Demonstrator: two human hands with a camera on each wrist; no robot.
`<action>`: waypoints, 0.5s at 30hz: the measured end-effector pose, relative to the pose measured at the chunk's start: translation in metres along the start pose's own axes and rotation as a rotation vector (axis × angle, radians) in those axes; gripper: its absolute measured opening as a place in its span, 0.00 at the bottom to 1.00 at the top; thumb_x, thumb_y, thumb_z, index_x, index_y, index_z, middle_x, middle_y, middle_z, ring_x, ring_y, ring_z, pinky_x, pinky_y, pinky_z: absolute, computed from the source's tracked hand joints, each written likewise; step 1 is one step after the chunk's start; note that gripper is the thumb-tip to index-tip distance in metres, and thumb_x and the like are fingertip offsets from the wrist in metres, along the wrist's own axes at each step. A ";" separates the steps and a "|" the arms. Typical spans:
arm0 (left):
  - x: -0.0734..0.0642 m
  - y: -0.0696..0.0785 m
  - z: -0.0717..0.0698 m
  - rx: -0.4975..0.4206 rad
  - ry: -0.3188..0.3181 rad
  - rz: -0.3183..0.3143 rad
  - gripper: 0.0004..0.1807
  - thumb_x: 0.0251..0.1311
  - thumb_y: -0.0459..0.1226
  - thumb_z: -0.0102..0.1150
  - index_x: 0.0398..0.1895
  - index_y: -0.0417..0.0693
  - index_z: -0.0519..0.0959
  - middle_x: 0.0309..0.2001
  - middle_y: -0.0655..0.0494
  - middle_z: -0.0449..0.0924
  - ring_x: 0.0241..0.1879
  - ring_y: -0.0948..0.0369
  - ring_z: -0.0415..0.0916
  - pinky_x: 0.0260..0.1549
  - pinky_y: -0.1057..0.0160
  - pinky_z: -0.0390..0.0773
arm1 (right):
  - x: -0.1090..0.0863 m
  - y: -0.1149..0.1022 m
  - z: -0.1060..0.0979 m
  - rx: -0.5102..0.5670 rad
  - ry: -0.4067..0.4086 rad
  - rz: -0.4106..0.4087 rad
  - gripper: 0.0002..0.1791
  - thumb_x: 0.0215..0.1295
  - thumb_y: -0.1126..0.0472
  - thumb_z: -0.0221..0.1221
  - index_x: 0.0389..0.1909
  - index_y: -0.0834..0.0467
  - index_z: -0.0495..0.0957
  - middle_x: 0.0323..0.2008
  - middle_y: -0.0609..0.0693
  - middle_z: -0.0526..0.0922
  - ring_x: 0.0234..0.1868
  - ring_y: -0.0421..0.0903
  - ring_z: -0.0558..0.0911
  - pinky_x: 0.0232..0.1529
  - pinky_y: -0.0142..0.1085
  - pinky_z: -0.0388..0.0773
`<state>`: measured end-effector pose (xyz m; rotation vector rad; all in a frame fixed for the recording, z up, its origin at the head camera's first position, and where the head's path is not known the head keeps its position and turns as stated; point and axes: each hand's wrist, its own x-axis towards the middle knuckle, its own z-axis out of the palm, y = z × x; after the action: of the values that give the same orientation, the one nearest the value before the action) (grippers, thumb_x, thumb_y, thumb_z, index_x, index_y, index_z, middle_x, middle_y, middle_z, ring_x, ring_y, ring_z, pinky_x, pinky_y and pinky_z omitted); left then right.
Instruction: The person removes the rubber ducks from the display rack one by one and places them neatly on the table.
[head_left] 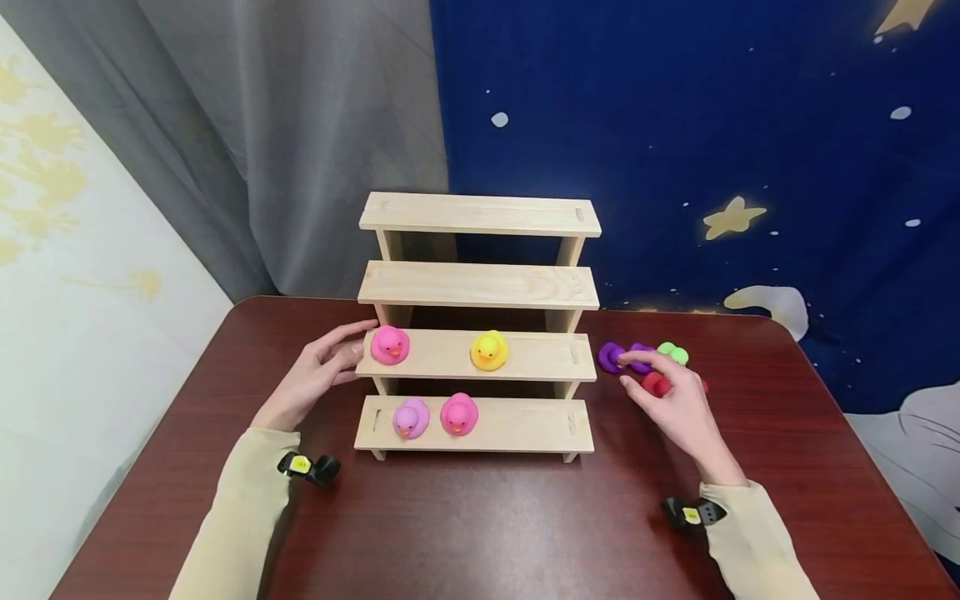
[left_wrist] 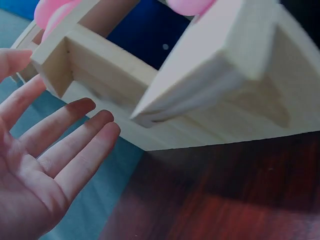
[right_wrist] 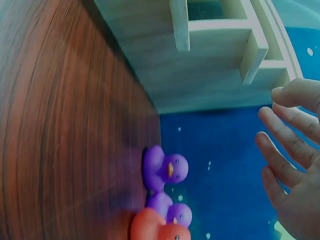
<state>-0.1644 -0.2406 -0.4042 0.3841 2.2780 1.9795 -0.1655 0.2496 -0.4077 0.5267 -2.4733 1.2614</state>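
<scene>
A four-step wooden shelf (head_left: pixel 480 283) stands mid-table. On its second step from the bottom sit a pink rubber duck (head_left: pixel 390 345) and a yellow duck (head_left: pixel 490 351). The lowest step bears a lilac duck (head_left: pixel 411 418) and a deeper pink duck (head_left: pixel 459 414). My left hand (head_left: pixel 311 375) is at the shelf's left end, fingers spread and holding nothing; whether they touch the wood I cannot tell. To the right, my right hand (head_left: pixel 678 408) hovers over purple ducks (right_wrist: pixel 165 170), a red duck (right_wrist: pixel 155 226) and a green duck (head_left: pixel 673 353), its fingers loosely bent around nothing.
The dark red-brown wooden table (head_left: pixel 480 525) extends in front of the shelf. Behind it hang a grey curtain (head_left: pixel 345 150) and a blue cloth (head_left: pixel 637 125) with stars. A pale panel (head_left: pixel 75 292) borders the left side.
</scene>
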 end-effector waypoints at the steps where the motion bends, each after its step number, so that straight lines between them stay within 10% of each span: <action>1: -0.001 -0.001 0.001 -0.005 -0.005 0.005 0.25 0.72 0.37 0.49 0.70 0.43 0.64 0.56 0.49 0.75 0.51 0.59 0.78 0.47 0.62 0.78 | 0.000 -0.001 0.001 0.005 -0.007 -0.009 0.18 0.57 0.70 0.67 0.48 0.56 0.82 0.45 0.53 0.83 0.50 0.41 0.77 0.48 0.22 0.70; 15: -0.008 -0.010 0.010 -0.023 0.022 -0.010 0.25 0.71 0.36 0.52 0.70 0.46 0.64 0.56 0.50 0.75 0.52 0.59 0.77 0.46 0.60 0.79 | 0.009 -0.046 0.013 0.071 -0.011 -0.086 0.18 0.53 0.77 0.66 0.46 0.65 0.81 0.43 0.58 0.83 0.45 0.41 0.77 0.48 0.22 0.69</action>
<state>-0.1556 -0.2343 -0.4159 0.3490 2.2636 2.0133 -0.1542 0.2119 -0.3787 0.6525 -2.3948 1.3199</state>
